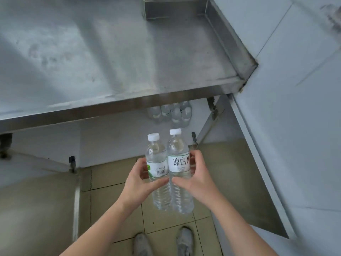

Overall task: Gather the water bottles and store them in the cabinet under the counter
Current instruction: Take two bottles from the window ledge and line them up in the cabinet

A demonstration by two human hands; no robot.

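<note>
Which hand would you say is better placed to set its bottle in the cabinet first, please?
Probably the right hand. Its bottle sits nearer the stored bottles, which stand up and to the right under the counter. The left hand would have to reach across.

A brushed stainless-steel surface [114,58], smudged and streaked with soft daylight reflections, fills the upper part of the view, its raised back rim [230,41] meeting a pale tiled wall [299,74] at the right. A metal box [175,8] sits at the far edge of the surface. Below the surface's front lip, white cabinet doors [276,163] stand swung open on dark hinges [212,108], showing a pale interior. Under the surface, the floor [114,178] is laid in beige square tiles with dark grout lines.
</note>
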